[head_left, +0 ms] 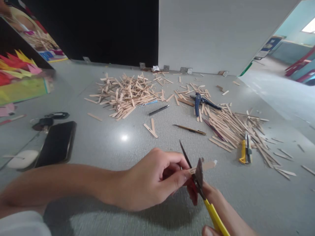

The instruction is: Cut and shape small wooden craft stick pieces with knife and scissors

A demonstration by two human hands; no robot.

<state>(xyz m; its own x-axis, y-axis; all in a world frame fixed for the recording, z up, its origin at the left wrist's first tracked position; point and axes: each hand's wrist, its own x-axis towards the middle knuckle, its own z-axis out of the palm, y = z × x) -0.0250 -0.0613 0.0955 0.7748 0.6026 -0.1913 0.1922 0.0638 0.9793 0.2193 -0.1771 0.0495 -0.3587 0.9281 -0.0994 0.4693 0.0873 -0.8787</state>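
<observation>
Between its thumb and fingers my left hand (pixel 157 178) pinches a popsicle stick (pixel 209 165), whose free end points right. My right hand (pixel 221 209), partly cut off by the bottom edge, grips scissors with yellow handles (pixel 213 214). The scissor blades are spread and cross the stick close to my left fingertips. Just beyond the hands, two sticks joined in a V (pixel 152 128) lie on the table. A thin brown craft knife (pixel 189 129) rests to their right, and a dark pen (pixel 159 110) lies behind them.
A pile of popsicle sticks (pixel 128 95) spreads at the back, with thin cut strips (pixel 228 124) to the right. Blue-handled pliers (pixel 198 103) and a yellow box cutter (pixel 245 150) lie there. A black phone (pixel 56 142) sits left; a black-and-white panel (pixel 221 36) stands behind.
</observation>
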